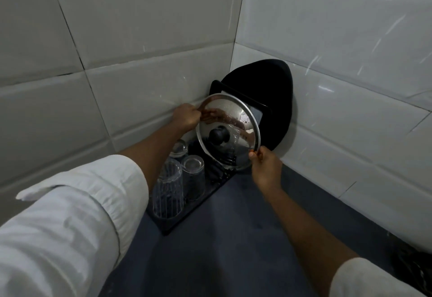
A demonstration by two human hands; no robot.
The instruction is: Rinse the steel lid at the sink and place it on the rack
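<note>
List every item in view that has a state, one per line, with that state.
steel lid: wet, tilted on edge, knob toward the camera, held over the rack
left hand: gripping the lid's upper-left rim
right hand: pinching the lid's lower-right rim
glasses: three, upside down on the rack
black rack: on the counter, in the corner
black pan: propped upright against the wall

One lid (228, 130); three upturned glasses (168, 189); two hands (185, 117).

Dark rack (191, 214) on grey-blue counter (245, 226)
</note>
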